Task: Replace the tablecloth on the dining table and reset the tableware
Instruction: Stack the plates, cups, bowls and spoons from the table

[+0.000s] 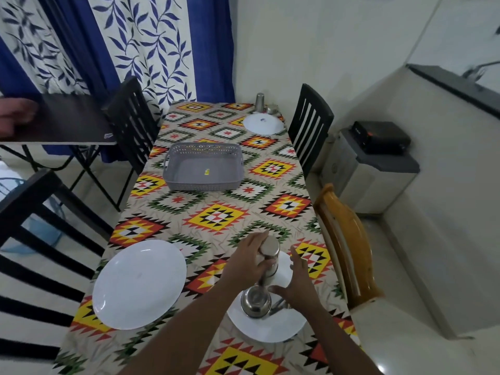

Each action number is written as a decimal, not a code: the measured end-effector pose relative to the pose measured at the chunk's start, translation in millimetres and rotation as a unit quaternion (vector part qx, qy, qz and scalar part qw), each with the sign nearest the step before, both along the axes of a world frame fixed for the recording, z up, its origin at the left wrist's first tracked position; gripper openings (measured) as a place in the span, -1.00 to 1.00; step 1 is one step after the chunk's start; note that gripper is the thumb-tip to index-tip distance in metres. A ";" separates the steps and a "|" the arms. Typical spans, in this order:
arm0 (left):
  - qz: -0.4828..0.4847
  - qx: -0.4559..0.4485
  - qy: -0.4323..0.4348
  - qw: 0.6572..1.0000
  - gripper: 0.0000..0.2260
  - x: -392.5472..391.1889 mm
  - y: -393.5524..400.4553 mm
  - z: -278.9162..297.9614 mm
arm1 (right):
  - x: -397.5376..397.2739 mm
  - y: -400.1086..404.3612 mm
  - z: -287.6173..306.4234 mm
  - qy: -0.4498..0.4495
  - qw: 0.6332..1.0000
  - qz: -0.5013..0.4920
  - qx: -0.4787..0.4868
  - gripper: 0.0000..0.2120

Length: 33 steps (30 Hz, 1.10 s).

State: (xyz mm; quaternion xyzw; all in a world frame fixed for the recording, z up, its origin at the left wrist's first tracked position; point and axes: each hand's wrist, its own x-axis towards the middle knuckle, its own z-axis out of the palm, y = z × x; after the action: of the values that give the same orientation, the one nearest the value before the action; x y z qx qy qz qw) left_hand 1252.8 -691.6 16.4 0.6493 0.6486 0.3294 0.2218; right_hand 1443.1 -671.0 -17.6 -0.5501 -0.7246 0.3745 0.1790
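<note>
At five o'clock on the tablecloth (216, 217), the left hand (250, 255) grips an upright steel tumbler (267, 251) above the near plate (286, 326); the right hand (296, 282), fingers spread and holding nothing, hovers at its four o'clock.

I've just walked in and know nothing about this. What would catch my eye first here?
The bright geometric tablecloth covering the long table grabs you first. Near the front edge, the left hand grips an upside-down steel tumbler over a white plate that holds a small steel bowl, while the right hand hovers open beside it. A grey plastic basket sits mid-table, and a second white plate lies at the left.
</note>
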 end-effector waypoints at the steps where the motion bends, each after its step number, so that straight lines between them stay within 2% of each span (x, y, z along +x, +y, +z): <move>1: -0.007 -0.010 0.003 1.000 -0.33 0.1 -0.7 -5.8 | 1.4 0.0 2.0 0.003 1.000 -0.002 -0.006 0.29; 5: -0.014 -0.062 -0.006 0.998 -0.36 1.3 -3.2 -28.6 | 8.0 0.1 2.8 0.002 1.000 -0.013 -0.009 0.21; 9: -0.018 -0.100 -0.022 0.995 -0.36 4.6 -3.9 -32.3 | 11.0 -0.4 -0.3 0.000 1.000 0.005 0.027 -0.03; 12: -0.028 -0.127 -0.063 0.989 -0.30 -4.2 -12.4 -29.5 | 4.7 -2.1 9.8 0.033 0.998 0.014 0.056 -0.18; 16: 0.086 -0.133 -0.147 0.976 -0.33 -41.1 -43.7 -34.6 | -23.6 -3.4 33.3 0.067 0.984 -0.014 0.162 -0.37; 18: 0.156 -0.131 -0.146 0.968 -0.40 -66.6 -67.4 -33.4 | -51.4 -11.2 49.6 0.107 0.967 -0.014 0.231 -0.52; 20: 0.238 -0.115 -0.122 0.957 -0.51 -95.2 -91.9 -33.0 | -83.1 -25.4 63.6 0.140 0.955 0.022 0.260 -0.61; 23: 0.352 -0.076 -0.132 0.923 -0.59 -142.1 -125.8 -40.4 | -134.5 -51.0 64.0 0.153 0.960 0.096 0.213 -0.68; 26: 0.426 -0.091 -0.139 0.889 -0.59 -188.5 -150.2 -49.2 | -182.1 -68.4 45.7 0.143 0.980 0.113 0.085 -0.74; 28: 0.448 -0.111 -0.159 0.873 -0.56 -216.7 -162.4 -51.5 | -205.9 -73.1 29.5 0.099 0.987 0.120 -0.028 -0.76; 30: 0.466 -0.138 -0.161 0.859 -0.52 -245.0 -172.7 -57.8 | -224.1 -73.9 10.3 0.041 0.981 0.139 -0.129 -0.66; 33: 0.476 -0.188 -0.146 0.847 -0.52 -283.7 -179.8 -70.9 | -244.9 -72.1 -13.8 -0.019 0.980 0.128 -0.149 -0.48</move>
State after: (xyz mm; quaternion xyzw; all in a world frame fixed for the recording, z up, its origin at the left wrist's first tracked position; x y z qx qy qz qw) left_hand 969.1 -871.4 -54.5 0.1513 0.8875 0.3579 0.2478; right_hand 1198.2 -743.0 -31.4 -0.4807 -0.7283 0.4873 0.0315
